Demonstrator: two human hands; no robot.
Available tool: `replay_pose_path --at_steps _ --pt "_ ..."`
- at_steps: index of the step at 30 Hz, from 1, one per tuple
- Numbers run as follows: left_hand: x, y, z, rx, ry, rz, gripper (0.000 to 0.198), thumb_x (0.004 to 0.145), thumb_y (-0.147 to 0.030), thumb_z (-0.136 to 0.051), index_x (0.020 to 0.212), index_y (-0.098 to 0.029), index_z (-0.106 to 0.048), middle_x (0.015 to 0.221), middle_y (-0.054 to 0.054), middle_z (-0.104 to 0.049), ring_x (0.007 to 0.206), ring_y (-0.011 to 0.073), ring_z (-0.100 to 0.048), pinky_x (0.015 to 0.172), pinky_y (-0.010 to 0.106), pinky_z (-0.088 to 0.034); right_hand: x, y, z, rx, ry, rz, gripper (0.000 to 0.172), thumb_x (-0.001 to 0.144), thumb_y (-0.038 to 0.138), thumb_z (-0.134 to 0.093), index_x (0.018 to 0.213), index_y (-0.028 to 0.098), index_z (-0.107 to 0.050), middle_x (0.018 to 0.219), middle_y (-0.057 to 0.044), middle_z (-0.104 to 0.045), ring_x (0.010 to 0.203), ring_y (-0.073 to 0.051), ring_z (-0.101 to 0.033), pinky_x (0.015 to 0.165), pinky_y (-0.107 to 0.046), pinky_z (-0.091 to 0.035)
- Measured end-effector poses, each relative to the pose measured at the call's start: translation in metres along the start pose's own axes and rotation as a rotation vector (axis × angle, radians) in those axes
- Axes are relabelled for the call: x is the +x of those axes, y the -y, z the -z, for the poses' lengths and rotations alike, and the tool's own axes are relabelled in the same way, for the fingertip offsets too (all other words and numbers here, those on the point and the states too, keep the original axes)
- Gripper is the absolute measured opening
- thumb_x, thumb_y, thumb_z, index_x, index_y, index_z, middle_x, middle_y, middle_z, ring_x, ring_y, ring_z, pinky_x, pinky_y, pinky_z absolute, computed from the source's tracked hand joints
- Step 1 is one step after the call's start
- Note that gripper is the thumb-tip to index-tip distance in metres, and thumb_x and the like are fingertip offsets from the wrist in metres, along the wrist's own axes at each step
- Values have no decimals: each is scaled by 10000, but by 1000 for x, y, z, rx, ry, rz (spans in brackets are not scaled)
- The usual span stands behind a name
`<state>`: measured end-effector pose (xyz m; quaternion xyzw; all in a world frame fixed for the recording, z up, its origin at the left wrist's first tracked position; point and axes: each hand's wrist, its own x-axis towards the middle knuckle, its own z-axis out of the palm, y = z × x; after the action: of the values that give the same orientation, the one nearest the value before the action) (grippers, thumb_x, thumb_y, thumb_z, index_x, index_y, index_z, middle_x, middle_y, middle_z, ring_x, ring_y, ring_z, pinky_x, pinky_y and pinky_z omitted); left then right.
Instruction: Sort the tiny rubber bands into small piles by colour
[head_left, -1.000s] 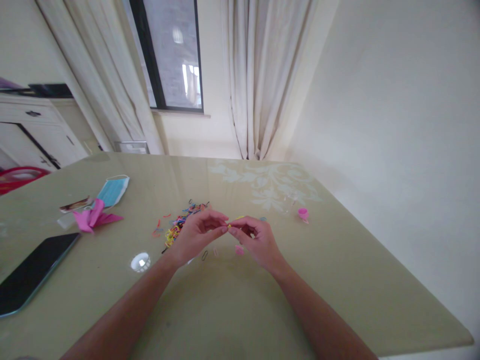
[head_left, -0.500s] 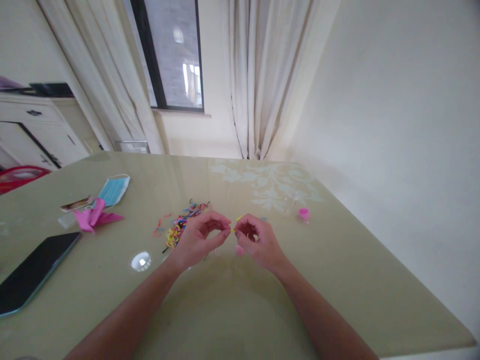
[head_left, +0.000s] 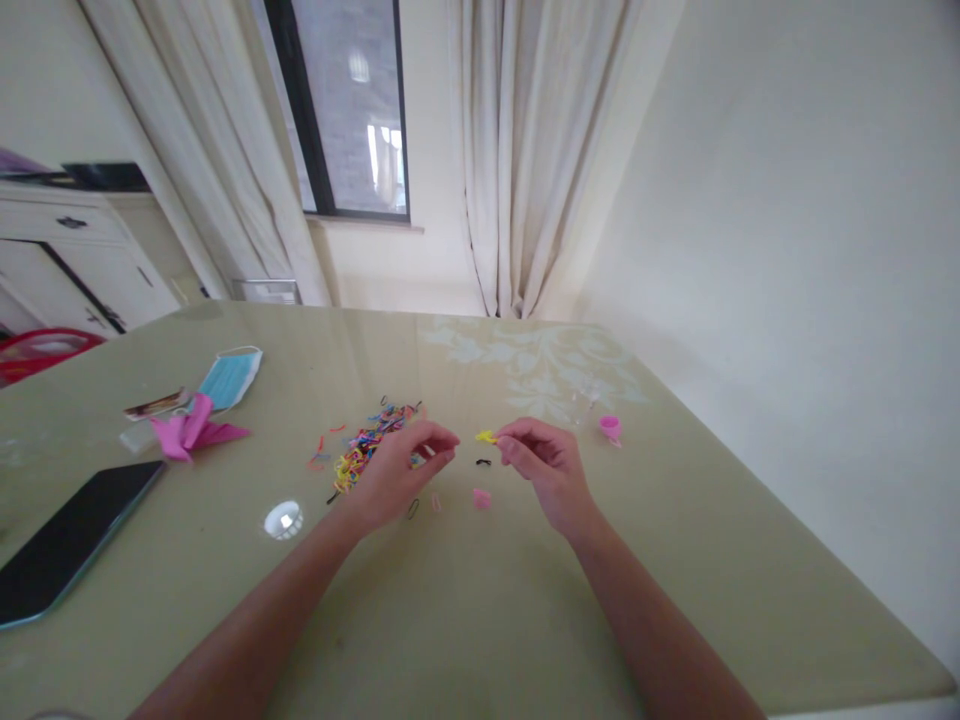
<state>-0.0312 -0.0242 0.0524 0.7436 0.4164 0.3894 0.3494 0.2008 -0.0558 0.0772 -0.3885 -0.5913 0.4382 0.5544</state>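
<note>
Yellow clump: I see a small clump of thin yellow pieces [head_left: 486,437] on the tabletop near the middle of my view; the clock is centred on it, twelve toward the window wall.
Right hand: at four o'clock, the bare right hand [head_left: 551,468] has thumb and forefinger together at the clump's edge; I cannot tell whether they pinch any of it.
Left hand: at eight, the bare left hand [head_left: 397,475] has thumb and forefinger slightly parted, nothing visible between them.
Loose bits: a small black piece [head_left: 484,462] at six, a translucent pink clump [head_left: 481,498] beyond it, a thin pink loop [head_left: 436,503] at seven.
Pile: at nine, a heap of tiny multicoloured bands [head_left: 367,440], partly hidden by the left hand.
Pink cup: at three, a small bright-pink cup [head_left: 610,428].
Far left: toward nine, a folded pink shape [head_left: 191,432], a light-blue face mask [head_left: 231,378] and a flat black phone [head_left: 82,535].
Surface: a glossy olive-beige table [head_left: 450,630].
</note>
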Motion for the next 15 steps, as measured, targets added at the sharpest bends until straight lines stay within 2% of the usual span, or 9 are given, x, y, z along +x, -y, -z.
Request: replay_pose_path --at_steps 3,6,8,11,15 --pt "2 8 9 265 223 24 149 921 -302 -685 976 -223 -799 973 50 -765 891 205 -694 833 336 -530 8 -12 7 -55 -57 0 263 902 475 -765 911 215 -802 686 -4 -669 592 -136 -541 553 -264 -414" --pt "3 13 14 379 408 39 141 869 -276 -733 961 -233 -831 997 57 -732 929 223 -685 870 340 -501 20 -31 15 -271 -112 -1 233 920 419 -740 920 198 -812 746 -29 -718 637 -154 -572 593 -275 -424" --pt "3 14 15 399 450 39 159 845 -275 -760 979 -238 -839 1024 63 -721 971 234 -681 884 333 -492 26 -44 18 -515 -134 12 190 934 347 -721 912 185 -819 787 -46 -741 637 -159 -568 633 -293 -431" --pt "4 12 14 397 477 29 122 858 -254 -740 925 -234 -840 1011 62 -723 990 231 -678 892 315 -482 30 -59 17 -837 -88 34 163 963 247 -680 942 192 -832 877 -66 -756 706 -176 -617 705 -307 -447" --pt "3 10 14 401 474 33 102 859 -241 -727 853 -221 -827 910 48 -713 874 204 -668 816 292 -471 31 -68 8 -1062 -11 24 194 1002 217 -645 1001 219 -840 989 -83 -755 861 -209 -683 778 -309 -468"
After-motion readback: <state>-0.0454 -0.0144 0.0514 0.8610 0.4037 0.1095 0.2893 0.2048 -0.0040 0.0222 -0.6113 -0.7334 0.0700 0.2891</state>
